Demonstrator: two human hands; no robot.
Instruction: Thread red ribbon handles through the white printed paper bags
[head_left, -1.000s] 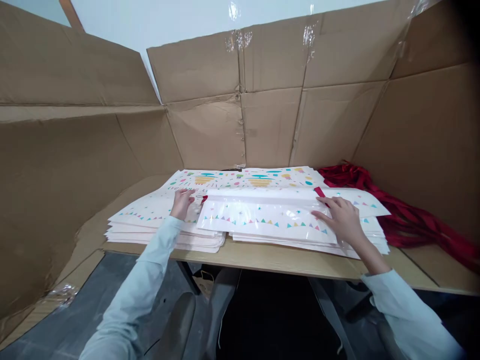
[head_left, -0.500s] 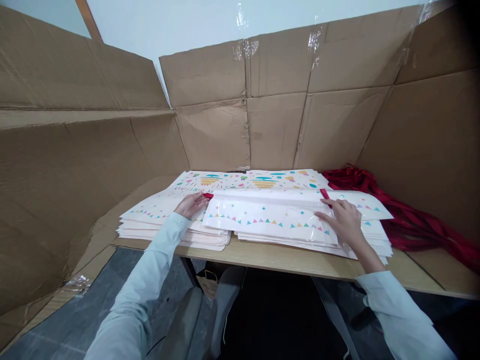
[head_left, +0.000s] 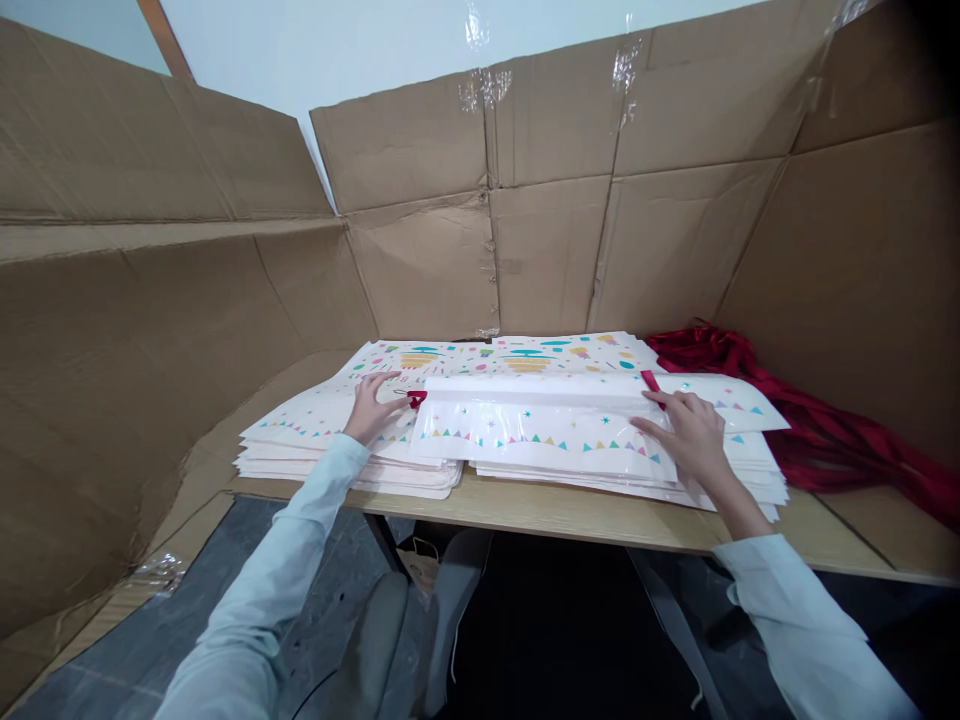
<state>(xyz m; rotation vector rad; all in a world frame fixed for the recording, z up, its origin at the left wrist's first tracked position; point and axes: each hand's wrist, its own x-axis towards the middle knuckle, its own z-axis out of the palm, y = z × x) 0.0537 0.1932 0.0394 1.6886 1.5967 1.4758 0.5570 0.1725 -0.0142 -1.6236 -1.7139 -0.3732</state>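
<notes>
In the head view, the left hand and the right hand both work on a glossy white printed sheet lying crosswise on the stacks in the lower middle of the frame. It has a row of small coloured triangles and a long fold along its upper edge. The left hand is open, its fingers resting on the paper stack just left of the sheet's end, close beside a short red ribbon end. The right hand is open too, fingers spread flat on the sheet's right part, just below a second red ribbon end. Neither hand appears to pinch anything.

The work in hand appears to be setting this sheet and its two ribbon ends in place. With both ends unpinched, the moment calls for a firm finger grip on the red ribbon before any pull.

The sheet rests on two stacks of printed white sheets, on a pale wooden worktop. More colourful printed sheets lie behind, a heap of red ribbon sits at right, and cardboard walls rise behind.
</notes>
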